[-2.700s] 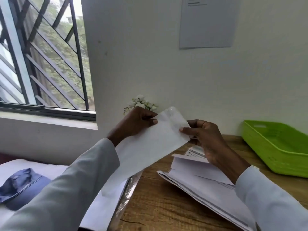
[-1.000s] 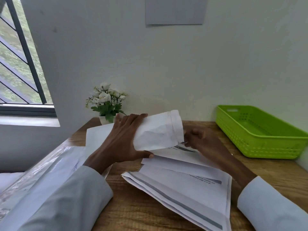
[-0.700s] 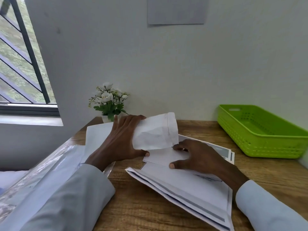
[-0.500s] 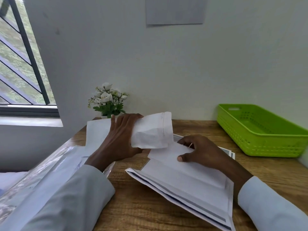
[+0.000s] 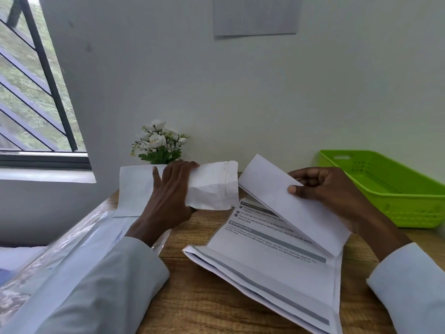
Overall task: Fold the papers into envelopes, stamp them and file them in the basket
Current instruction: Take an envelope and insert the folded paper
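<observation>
My left hand (image 5: 168, 196) grips a white envelope (image 5: 212, 189) around its middle, holding it just above the wooden table, its open end pointing right. My right hand (image 5: 327, 191) pinches a folded white paper (image 5: 284, 203) by its upper edge and holds it tilted above a stack of folded printed papers (image 5: 269, 259) that lies on the table. The folded paper's near corner sits close to the envelope's open end, not inside it. A green plastic basket (image 5: 390, 189) stands at the right by the wall and looks empty.
A small pot of white flowers (image 5: 159, 145) stands against the wall behind the envelope. A clear plastic pack of white envelopes (image 5: 79, 239) lies at the table's left edge. A barred window (image 5: 31, 92) is at far left, and a sheet (image 5: 255, 15) hangs on the wall.
My right hand has picked the top folded paper off the stack and raised it toward the envelope's open end. My left hand keeps holding the envelope in the same place.
</observation>
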Motion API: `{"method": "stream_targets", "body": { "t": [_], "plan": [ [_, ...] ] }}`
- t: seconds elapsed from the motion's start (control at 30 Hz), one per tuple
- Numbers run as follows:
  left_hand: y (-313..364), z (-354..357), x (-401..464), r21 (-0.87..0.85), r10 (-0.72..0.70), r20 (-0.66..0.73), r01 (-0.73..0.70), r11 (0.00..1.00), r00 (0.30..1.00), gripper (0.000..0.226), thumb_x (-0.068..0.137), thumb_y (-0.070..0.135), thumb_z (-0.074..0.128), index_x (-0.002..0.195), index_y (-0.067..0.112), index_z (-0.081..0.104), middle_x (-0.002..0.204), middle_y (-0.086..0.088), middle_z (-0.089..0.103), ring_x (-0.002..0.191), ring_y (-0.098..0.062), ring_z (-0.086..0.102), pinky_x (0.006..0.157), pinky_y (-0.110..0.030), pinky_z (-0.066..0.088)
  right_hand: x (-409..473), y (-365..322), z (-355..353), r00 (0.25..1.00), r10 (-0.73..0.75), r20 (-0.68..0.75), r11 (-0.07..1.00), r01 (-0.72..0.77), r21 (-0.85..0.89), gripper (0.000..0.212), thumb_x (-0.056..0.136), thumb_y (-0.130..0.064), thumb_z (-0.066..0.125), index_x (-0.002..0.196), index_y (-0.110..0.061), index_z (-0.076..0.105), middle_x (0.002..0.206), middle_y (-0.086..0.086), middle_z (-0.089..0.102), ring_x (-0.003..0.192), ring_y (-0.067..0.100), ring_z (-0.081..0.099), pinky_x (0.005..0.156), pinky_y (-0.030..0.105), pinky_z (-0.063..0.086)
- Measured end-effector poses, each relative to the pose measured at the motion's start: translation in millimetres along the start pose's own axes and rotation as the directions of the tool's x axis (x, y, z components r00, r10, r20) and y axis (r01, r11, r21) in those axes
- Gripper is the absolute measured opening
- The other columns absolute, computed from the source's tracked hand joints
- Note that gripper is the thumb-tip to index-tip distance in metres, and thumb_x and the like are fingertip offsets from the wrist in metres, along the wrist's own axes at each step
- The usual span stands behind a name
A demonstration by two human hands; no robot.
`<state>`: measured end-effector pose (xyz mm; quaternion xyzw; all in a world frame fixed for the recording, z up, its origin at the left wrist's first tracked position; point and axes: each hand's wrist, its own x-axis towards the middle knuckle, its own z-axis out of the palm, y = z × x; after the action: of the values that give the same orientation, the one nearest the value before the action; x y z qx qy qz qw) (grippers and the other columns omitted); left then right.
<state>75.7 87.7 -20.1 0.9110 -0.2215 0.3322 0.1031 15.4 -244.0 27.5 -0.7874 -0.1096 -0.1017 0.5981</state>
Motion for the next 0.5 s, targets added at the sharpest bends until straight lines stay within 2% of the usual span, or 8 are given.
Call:
{"method": "stream_targets", "body": {
  "t": [0.1, 0.13, 0.23, 0.33, 0.4, 0.5],
  "plan": [
    [3.9, 0.6, 0.7, -0.017, 0.018, 0.003, -0.018, 1.0, 1.0, 0.096, 0.058, 0.033, 0.085, 0.134, 0.021, 0.027, 0.137, -0.011, 0.04, 0.134, -0.031, 0.026, 0.113, -0.068, 0.01, 0.0, 1.9, 6.8, 0.999, 0.014, 0.036, 0.999, -0.012, -0.052, 0.027, 0.077, -0.004, 0.078, 0.102, -0.014, 0.076, 0.089, 0.003, 0.078, 0.078, 0.019, 0.074, 0.071, 0.03, 0.059],
    [6.2, 1.1, 1.1, -0.021, 0.034, 0.001, -0.034, 0.999, 0.999, 0.095, 0.058, 0.03, 0.085, 0.134, 0.021, 0.027, 0.137, -0.01, 0.04, 0.134, -0.032, 0.027, 0.113, -0.068, 0.01, 0.1, 2.6, 10.3, 0.999, 0.02, 0.049, 0.997, -0.017, -0.073, 0.026, 0.077, -0.005, 0.078, 0.101, -0.015, 0.077, 0.089, 0.002, 0.078, 0.079, 0.02, 0.074, 0.072, 0.031, 0.059],
    [14.6, 1.8, 2.5, 0.044, 0.117, -0.015, -0.116, 0.992, 0.993, 0.094, 0.056, 0.016, 0.08, 0.135, 0.019, 0.031, 0.135, -0.009, 0.042, 0.136, -0.032, 0.027, 0.113, -0.069, 0.012, -0.8, 2.1, 21.4, 0.996, 0.028, 0.086, 0.995, -0.019, -0.102, 0.021, 0.077, -0.005, 0.079, 0.088, -0.023, 0.077, 0.078, -0.007, 0.078, 0.067, 0.007, 0.072, 0.057, 0.018, 0.055],
    [26.3, 4.3, 4.7, 0.169, 0.233, 0.005, -0.23, 0.958, 0.973, 0.098, 0.051, 0.009, 0.077, 0.137, 0.017, 0.032, 0.136, -0.008, 0.042, 0.137, -0.032, 0.025, 0.112, -0.069, 0.014, -1.4, 4.2, 30.0, 0.997, 0.001, 0.078, 0.979, 0.015, -0.203, 0.021, 0.076, -0.008, 0.081, 0.086, -0.026, 0.076, 0.079, -0.013, 0.076, 0.065, -0.001, 0.067, 0.06, 0.016, 0.053],
    [35.4, 6.8, 6.3, 0.2, 0.307, 0.032, -0.307, 0.93, 0.951, 0.099, 0.051, 0.014, 0.079, 0.138, 0.017, 0.032, 0.138, -0.009, 0.043, 0.138, -0.033, 0.024, 0.112, -0.069, 0.011, -2.5, 4.3, 35.5, 0.995, -0.018, 0.101, 0.962, 0.045, -0.271, 0.02, 0.079, -0.008, 0.078, 0.088, -0.026, 0.077, 0.081, -0.009, 0.077, 0.069, 0.002, 0.067, 0.065, 0.019, 0.052],
    [46.0, 11.2, 7.0, 0.182, 0.371, 0.049, -0.373, 0.91, 0.928, 0.099, 0.056, 0.026, 0.083, 0.14, 0.018, 0.031, 0.139, -0.012, 0.046, 0.137, -0.033, 0.025, 0.112, -0.069, 0.01, -2.6, 8.0, 42.9, 0.993, -0.055, 0.106, 0.955, 0.083, -0.284, 0.028, 0.081, -0.007, 0.075, 0.104, -0.022, 0.073, 0.086, -0.002, 0.078, 0.078, 0.01, 0.072, 0.073, 0.027, 0.055]
  ]
}}
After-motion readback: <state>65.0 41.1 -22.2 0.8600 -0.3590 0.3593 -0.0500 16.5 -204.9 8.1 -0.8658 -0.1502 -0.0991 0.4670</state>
